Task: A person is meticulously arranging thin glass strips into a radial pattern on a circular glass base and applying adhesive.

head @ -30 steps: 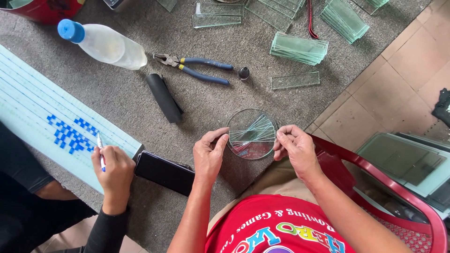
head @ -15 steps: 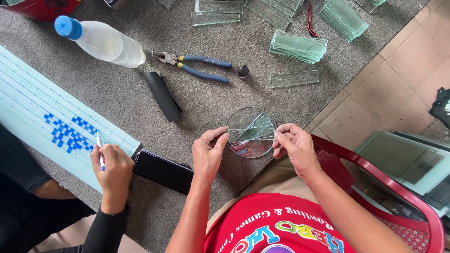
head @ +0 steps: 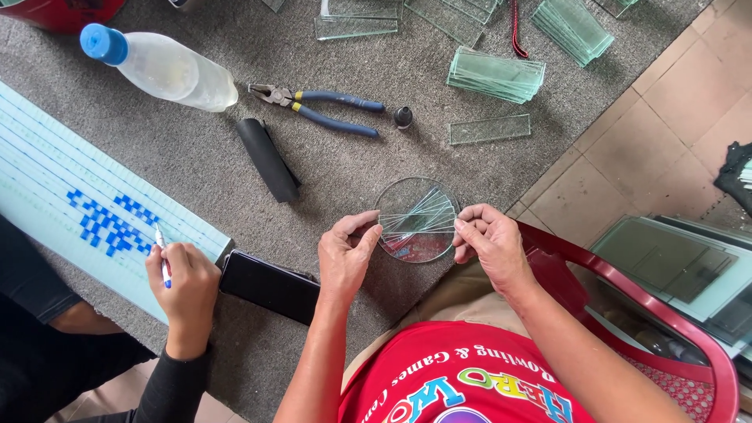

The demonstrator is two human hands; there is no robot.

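Glass disc (head: 417,218) (round, clear, scored with crossing lines) sits pinched by its edges between the left hand (head: 346,257) and right hand (head: 489,244), above grey carpet (head: 196,149). Left of that grip lies a long pale sheet with blue squares (head: 94,211), where another person's hand (head: 182,286) holds a pen (head: 161,249). Beyond it: a blue-capped plastic bottle (head: 160,69), blue-handled pliers (head: 317,104), a black roll (head: 268,160), stacked glass strips (head: 495,75).

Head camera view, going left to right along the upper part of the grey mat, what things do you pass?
Plastic bottle with blue cap → black roll → blue-handled pliers → small dark knob → single glass strip → stack of glass strips.
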